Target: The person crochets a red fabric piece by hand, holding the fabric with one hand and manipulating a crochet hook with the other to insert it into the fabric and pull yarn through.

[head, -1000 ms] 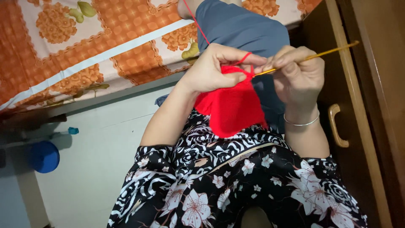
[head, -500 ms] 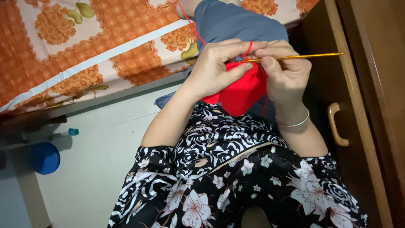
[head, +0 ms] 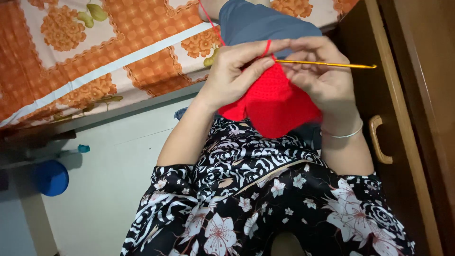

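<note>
At the middle of the view, held up above the lap, a red crocheted piece (head: 275, 102) hangs between both hands, its lower corner drooping toward the black-and-white floral dress (head: 265, 199). The left hand (head: 234, 71) pinches the upper left edge of the red piece between thumb and fingers, and a red yarn strand (head: 267, 47) loops over its forefinger and runs away up toward the far edge of the view. The right hand (head: 322, 76) is closed around a slim golden crochet hook (head: 332, 64), which lies nearly level, its tip at the top edge of the red piece and its free end pointing right. A thin silver bangle (head: 342, 135) circles the right wrist. Just beyond the hands lies a blue-grey cloth (head: 265, 21), and farther left spreads a bedspread (head: 95, 61) patterned in orange and cream with flowers. To the right, close by the right forearm, stands a dark wooden cabinet (head: 407, 95) with a curved pale handle (head: 377, 140). Far to the left, low on the pale floor (head: 109, 189), sits a round blue container (head: 51, 178), with a small teal cap (head: 84, 148) near it.
</note>
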